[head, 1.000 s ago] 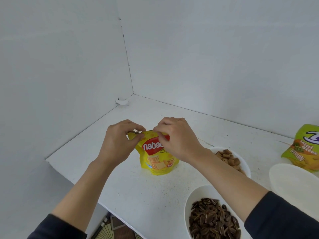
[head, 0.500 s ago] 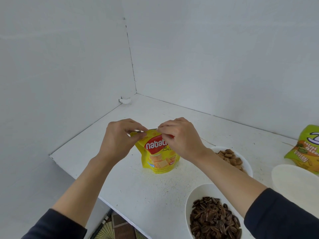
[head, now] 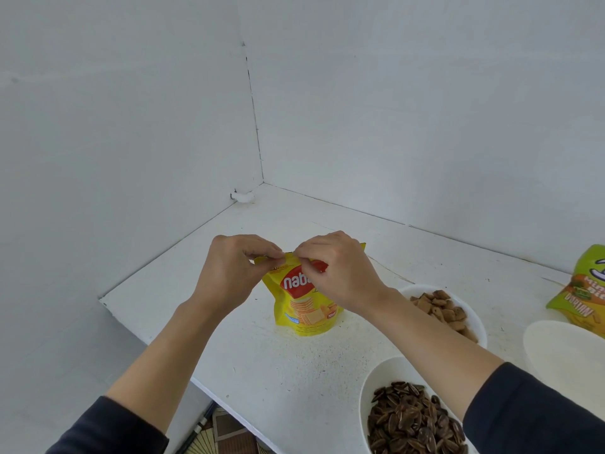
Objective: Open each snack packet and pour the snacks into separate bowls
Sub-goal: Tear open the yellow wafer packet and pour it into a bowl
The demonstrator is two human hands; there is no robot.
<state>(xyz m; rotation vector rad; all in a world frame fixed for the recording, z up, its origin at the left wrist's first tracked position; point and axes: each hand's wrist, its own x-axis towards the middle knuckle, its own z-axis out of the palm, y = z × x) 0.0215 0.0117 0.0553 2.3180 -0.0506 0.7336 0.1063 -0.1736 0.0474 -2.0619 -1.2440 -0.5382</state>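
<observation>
right hand has slid closer to the left hand, fingers of both pinching the top seal of the yellow Nabati pouch standing upright on the desk, probably to tear it

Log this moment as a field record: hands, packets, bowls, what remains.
left hand: pinches the top edge of the yellow stand-up foil packet
right hand: pinches the same top edge
packet state: upright on the white table; whether torn open, cannot tell
filled: white bowl of brown square biscuits; white bowl of striped seeds
spare: empty white bowl, far right
remaining: green snack packet, lying at right edge, untouched
</observation>
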